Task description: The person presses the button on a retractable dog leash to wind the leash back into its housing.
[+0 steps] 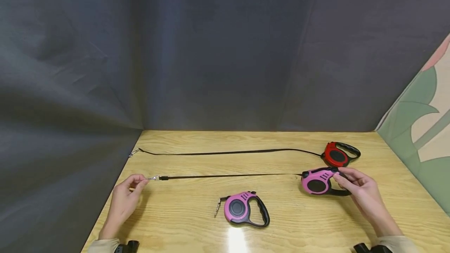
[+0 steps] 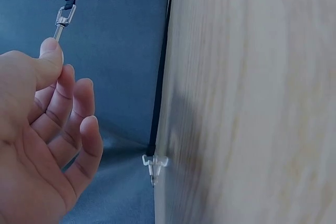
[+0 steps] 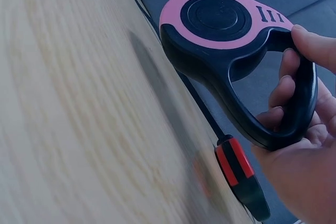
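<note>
My right hand grips the black handle of a pink retractable dog leash, its fingers through the loop in the right wrist view. From that leash a black strap runs taut leftward to a metal clip. My left hand pinches this clip between thumb and index finger; the other fingers are loosely bent. In the right wrist view the pink leash is held above the table, casting a shadow. A second pink leash lies between the hands, its strap drawn in and its clip at its left.
Behind, a red retractable leash lies at the right with its strap stretched along the wooden table. Its clip reaches the table's left edge. Grey cloth hangs at the back and left; a patterned cloth is at the right.
</note>
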The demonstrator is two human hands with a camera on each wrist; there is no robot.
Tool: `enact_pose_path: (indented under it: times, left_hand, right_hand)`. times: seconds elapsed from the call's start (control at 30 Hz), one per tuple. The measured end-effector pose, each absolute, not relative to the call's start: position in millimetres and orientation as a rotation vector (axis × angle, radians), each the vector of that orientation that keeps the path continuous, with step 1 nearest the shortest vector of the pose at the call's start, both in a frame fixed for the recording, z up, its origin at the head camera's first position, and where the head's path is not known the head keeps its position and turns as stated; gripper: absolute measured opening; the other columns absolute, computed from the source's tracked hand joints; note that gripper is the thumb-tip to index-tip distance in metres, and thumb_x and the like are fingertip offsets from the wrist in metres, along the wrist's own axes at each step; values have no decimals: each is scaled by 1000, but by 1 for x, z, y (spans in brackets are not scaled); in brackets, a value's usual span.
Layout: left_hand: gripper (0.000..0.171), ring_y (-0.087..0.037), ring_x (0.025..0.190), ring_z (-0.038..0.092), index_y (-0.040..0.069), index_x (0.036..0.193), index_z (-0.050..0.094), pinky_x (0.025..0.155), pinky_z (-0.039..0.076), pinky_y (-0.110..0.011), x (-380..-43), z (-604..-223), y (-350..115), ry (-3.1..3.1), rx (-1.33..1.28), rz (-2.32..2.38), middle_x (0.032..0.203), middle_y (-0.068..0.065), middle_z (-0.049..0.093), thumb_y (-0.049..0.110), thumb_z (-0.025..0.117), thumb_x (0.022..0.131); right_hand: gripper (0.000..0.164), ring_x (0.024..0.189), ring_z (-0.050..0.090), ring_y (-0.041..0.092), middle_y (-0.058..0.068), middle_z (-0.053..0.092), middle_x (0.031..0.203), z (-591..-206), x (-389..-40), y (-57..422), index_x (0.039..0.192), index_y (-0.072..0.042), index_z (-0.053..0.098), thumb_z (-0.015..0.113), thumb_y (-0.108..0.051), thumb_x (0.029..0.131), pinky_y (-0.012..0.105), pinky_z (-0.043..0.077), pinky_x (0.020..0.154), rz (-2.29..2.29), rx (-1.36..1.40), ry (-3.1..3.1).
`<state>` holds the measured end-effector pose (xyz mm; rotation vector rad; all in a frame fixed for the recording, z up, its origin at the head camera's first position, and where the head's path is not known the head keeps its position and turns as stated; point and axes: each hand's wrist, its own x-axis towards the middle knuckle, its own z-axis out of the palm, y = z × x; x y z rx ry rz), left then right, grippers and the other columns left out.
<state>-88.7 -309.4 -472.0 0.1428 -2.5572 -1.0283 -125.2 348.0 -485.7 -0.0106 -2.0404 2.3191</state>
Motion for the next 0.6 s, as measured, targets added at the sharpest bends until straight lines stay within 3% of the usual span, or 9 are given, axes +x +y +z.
enact_pose_path:
  times: [0.2,0.6]
  left_hand:
    - [5,5,76,57,7,95,74,63,49,-18,-90,-471,-305,-2563,122,-1057,83,-8,72,9,75,100]
    - [4,4,76,59,8,96,74,64,51,-20,-90,-472,-304,-2584,157,-1051,86,-4,73,10,75,100]
  right_hand:
    - [31,83,66,1,-15,78,95,-483,-125,347,112,-24,78,64,2,103,17,55,75,2301,-49,-2104]
    - [32,83,68,2,-14,79,96,-477,-128,341,112,-24,77,63,4,104,18,56,75,2331,-18,-2088]
